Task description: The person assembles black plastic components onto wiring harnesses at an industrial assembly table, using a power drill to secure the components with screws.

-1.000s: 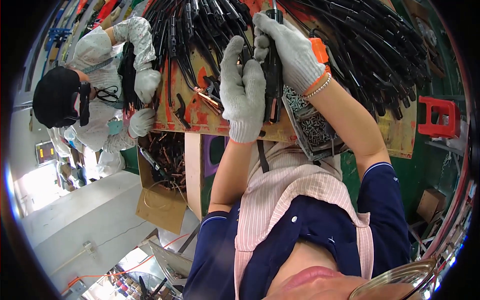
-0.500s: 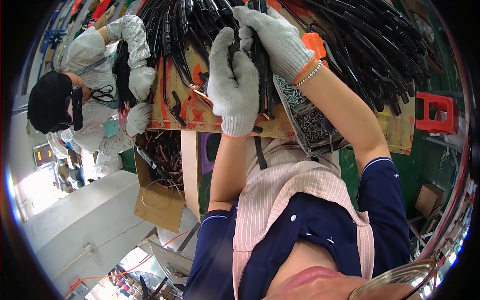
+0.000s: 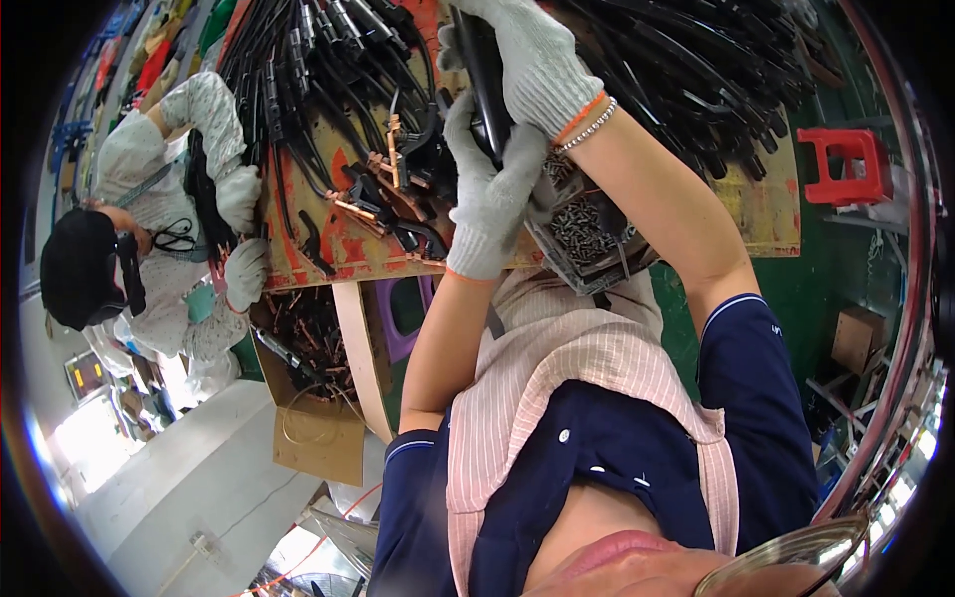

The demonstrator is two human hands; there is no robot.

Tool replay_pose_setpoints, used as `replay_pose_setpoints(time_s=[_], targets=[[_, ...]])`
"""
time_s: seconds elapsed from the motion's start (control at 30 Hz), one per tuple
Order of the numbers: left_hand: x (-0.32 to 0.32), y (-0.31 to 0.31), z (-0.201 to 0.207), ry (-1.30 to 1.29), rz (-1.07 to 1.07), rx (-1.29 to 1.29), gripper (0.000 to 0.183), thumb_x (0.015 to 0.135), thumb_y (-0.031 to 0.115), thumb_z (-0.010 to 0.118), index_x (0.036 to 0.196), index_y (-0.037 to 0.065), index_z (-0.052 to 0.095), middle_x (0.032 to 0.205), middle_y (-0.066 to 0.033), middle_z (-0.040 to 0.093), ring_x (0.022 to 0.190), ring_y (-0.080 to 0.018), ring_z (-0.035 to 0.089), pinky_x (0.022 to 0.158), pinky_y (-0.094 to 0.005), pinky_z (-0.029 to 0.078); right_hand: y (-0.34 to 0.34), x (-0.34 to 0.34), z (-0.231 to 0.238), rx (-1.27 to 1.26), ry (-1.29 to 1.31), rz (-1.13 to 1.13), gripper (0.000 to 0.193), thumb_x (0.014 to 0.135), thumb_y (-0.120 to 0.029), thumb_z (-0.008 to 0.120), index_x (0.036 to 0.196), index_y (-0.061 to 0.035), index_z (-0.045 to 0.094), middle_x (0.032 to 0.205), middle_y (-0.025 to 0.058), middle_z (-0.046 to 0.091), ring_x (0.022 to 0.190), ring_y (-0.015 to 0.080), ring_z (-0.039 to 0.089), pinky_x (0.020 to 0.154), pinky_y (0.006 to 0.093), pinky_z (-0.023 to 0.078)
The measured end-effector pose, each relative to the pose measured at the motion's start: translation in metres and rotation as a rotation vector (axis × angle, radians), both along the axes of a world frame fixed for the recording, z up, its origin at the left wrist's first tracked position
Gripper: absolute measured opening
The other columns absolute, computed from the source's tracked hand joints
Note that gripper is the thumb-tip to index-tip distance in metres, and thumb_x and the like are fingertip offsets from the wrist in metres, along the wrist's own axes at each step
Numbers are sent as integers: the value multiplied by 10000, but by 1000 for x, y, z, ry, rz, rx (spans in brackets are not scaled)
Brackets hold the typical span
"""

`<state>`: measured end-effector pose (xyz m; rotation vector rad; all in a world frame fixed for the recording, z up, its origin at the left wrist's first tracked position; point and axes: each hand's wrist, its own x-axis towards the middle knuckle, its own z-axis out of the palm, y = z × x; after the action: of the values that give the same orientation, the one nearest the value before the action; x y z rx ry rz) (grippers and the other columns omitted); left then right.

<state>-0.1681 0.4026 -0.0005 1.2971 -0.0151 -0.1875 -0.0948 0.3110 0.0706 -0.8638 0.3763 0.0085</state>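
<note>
Since a second ago I see both gloved hands raised farther up the board, the right hand (image 3: 532, 65) and left hand (image 3: 487, 194) each wrapped tight around one black cable (image 3: 482, 75), so work on it continues.

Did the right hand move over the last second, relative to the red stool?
Yes. The right hand has gone up toward the top edge of the view, away from the red stool, which barely shifted. It grips a black tool.

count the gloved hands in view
4: the person's left hand and right hand on a black tool; a co-worker's two gloved hands at the table's left edge.
</note>
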Motion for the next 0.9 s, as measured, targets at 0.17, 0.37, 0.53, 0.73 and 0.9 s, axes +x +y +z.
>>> replay_pose_setpoints(time_s=[0.17,0.37,0.53,0.73,0.9], targets=[[-22,0,-22,405,-288,-404,556,883,87,638,1344,122,328,946,-108,575,700,-180,597,562,-306,516,-45,-45,-38,-1318,-510,-29,617,853,-338,679,1336,-39,438,1237,177,564,1098,278,565,922,335,458],[-29,-10,-22,583,-191,-445,193,933,67,585,1113,80,515,863,-66,587,613,-112,532,482,-221,411,-78,-120,-111,-1635,-457,-45,566,781,-227,760,1296,-157,535,1116,156,625,996,338,629,824,399,535],[-25,-3,-40,536,-307,-387,213,889,149,658,1018,125,490,733,-14,534,468,-81,427,384,-211,289,-81,-109,-119,-1669,-260,59,540,837,-309,713,1321,-198,502,950,137,675,800,330,663,734,368,539],[-27,4,-43,532,-287,-693,241,1000,365,505,1052,141,574,645,-21,522,415,-85,392,363,-232,293,-87,-116,-95,-1250,-258,-5,768,746,-329,751,1379,-34,433,1085,127,672,945,295,671,831,357,528],[-28,-4,-43,520,-329,-661,143,971,245,587,1039,120,572,652,-6,511,417,-76,397,364,-210,303,-144,-140,-61,-176,-931,38,493,876,-403,593,1116,25,549,1053,140,598,945,252,582,780,323,480]])
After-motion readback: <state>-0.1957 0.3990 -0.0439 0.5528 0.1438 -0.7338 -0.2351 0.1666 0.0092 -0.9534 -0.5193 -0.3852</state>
